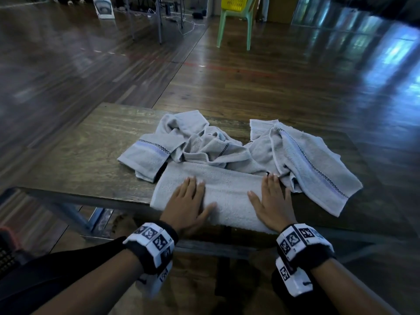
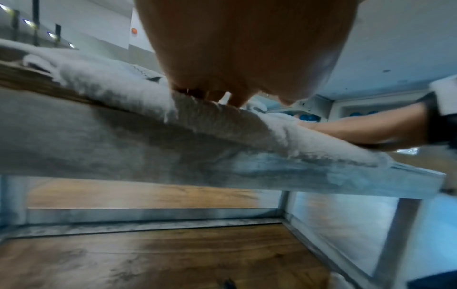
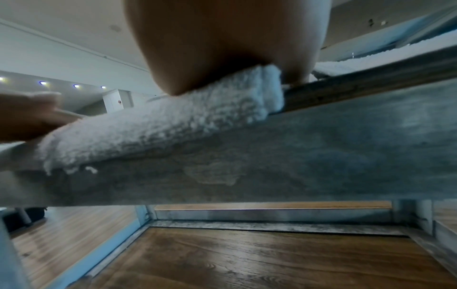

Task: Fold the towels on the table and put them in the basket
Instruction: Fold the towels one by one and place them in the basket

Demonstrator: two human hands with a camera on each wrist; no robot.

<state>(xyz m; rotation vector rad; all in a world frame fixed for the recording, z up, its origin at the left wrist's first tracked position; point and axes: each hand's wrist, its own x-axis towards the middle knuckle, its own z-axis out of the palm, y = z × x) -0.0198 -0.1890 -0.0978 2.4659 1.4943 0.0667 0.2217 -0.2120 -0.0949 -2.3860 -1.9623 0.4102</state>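
A folded pale grey towel (image 1: 227, 189) lies at the near edge of the wooden table (image 1: 79, 155). My left hand (image 1: 189, 201) presses flat on its left half, fingers straight. My right hand (image 1: 271, 198) lies flat on its right end. Behind it sits a crumpled heap of grey towels (image 1: 204, 142) with checked borders, and another loose towel (image 1: 306, 160) spreads to the right. The left wrist view shows the towel's edge (image 2: 222, 125) hanging over the table rim under my palm (image 2: 247, 48). The right wrist view shows the folded end (image 3: 173, 121) under my palm (image 3: 222, 39). A yellow basket (image 1: 234, 2) stands on a chair far off.
A pale green plastic chair (image 1: 234, 26) carries the basket across the dark wooden floor. Metal table legs (image 1: 159, 19) and cables lie at the far back. The table's steel frame (image 2: 395, 224) and lower shelf (image 3: 247, 254) sit below the top.
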